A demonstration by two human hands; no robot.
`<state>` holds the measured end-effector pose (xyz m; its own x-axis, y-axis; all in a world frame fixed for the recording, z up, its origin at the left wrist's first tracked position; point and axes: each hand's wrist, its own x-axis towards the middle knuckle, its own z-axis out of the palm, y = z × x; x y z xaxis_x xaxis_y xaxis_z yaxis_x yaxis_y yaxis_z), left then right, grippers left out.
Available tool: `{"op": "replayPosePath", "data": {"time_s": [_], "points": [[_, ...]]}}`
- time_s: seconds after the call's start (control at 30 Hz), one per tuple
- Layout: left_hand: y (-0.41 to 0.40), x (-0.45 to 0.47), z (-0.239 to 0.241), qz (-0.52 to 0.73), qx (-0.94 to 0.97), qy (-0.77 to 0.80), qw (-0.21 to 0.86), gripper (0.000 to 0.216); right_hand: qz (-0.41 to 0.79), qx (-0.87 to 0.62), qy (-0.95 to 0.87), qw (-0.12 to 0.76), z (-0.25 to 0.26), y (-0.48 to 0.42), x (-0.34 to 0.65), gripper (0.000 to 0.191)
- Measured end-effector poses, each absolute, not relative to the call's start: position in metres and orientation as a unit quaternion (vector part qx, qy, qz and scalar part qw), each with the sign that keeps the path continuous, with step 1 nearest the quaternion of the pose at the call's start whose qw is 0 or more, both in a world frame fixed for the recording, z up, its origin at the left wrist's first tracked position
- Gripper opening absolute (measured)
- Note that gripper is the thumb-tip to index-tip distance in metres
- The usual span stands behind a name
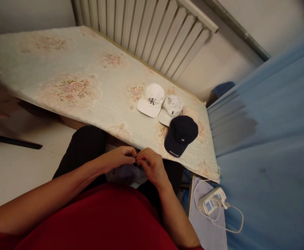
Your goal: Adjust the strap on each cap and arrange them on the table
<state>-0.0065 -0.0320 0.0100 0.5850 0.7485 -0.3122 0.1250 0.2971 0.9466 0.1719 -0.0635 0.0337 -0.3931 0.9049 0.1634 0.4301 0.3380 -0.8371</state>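
Over my lap, my left hand (121, 156) and my right hand (154, 165) meet with fingertips pinched together. Between them is a small dark piece (135, 164), too small and too covered by the fingers to name. Just below the hands a greyish-purple item (127, 174) rests on my lap, partly hidden by my hands and red shirt; its kind is unclear. Past my hands, three caps sit close together on the table: a white cap (154, 93) with dark letters, an off-white cap (173, 103) with a small dark emblem, and a navy cap (184, 130) nearest me.
A flower-patterned cloth (110, 86) covers the table. Behind it stands a white radiator (141, 31). To the right hangs a blue curtain (271, 146). Near my right elbow, a white power strip (211, 201) with a looped cable lies on a low surface (206, 232).
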Motion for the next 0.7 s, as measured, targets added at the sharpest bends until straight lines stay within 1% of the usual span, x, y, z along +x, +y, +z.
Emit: {"op": "replayPosePath", "data": {"time_s": [0.1, 0.2, 0.47, 0.7], "points": [[-0.0315, -0.0063, 0.0112, 0.234, 0.530, 0.390, 0.716, 0.014, 0.420, -0.471, -0.694, 0.346, 0.0272, -0.0608, 0.1743, 0.008], [-0.0310, -0.0056, 0.0131, 0.239, 0.514, 0.384, 0.729, 0.014, 0.460, -0.488, -0.654, 0.351, 0.0235, -0.0597, 0.1765, 0.012], [-0.0301, -0.0051, 0.0146, 0.233, 0.519, 0.394, 0.722, 0.015, 0.425, -0.508, -0.676, 0.324, 0.0260, -0.0599, 0.1763, 0.022], [-0.0296, -0.0077, 0.0114, 0.223, 0.522, 0.387, 0.727, 0.015, 0.410, -0.508, -0.694, 0.304, 0.0272, -0.0609, 0.1743, 0.023]]}}
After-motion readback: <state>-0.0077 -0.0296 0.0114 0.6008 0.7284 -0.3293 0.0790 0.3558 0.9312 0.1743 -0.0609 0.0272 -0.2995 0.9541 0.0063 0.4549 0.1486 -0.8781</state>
